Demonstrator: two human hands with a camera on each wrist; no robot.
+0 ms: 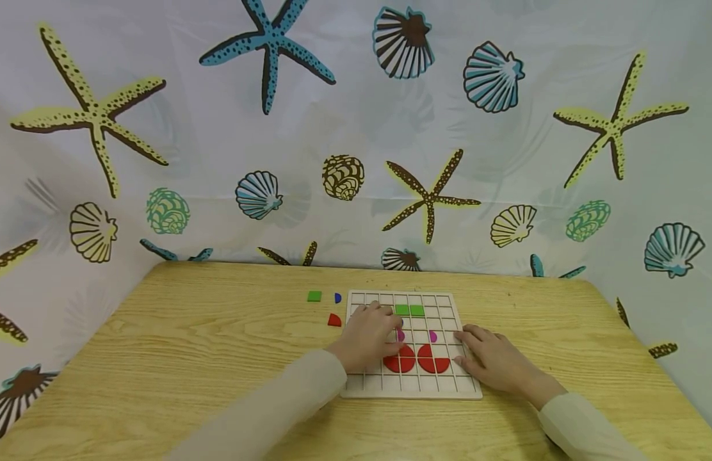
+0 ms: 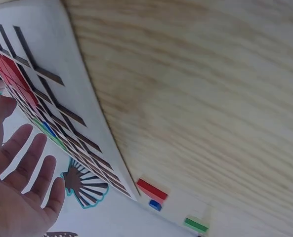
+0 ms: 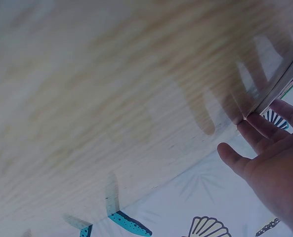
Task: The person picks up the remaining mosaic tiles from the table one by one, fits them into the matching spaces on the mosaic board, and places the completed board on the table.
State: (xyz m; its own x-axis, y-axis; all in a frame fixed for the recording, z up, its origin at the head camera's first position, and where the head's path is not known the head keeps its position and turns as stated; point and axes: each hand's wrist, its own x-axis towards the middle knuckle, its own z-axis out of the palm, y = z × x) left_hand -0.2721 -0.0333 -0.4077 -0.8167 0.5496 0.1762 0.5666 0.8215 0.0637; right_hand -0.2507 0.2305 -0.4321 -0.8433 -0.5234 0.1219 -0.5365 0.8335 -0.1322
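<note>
A white board (image 1: 448, 383) with a square grid lies on the table. Over its left half is my left hand (image 1: 367, 336), fingers relaxed and spread, holding nothing in the left wrist view. Near its thumb, red pieces (image 1: 399, 365) form a round shape, partly covered by the hand. To the right, more red pieces (image 1: 433, 366) form a disc with a gap at upper right. Two green squares (image 1: 417, 310) and a magenta half-disc (image 1: 433, 336) sit on the grid; another magenta piece and a blue one are partly hidden. My right hand (image 1: 497, 358) rests fingertips at the board's right edge.
Left of the board lie a loose green square (image 1: 314, 296), a blue half-disc (image 1: 337, 298) and a red quarter-disc (image 1: 334, 319). The wooden table (image 1: 218, 333) meets a white cloth (image 1: 310, 224) printed with starfish and shells at the back and sides.
</note>
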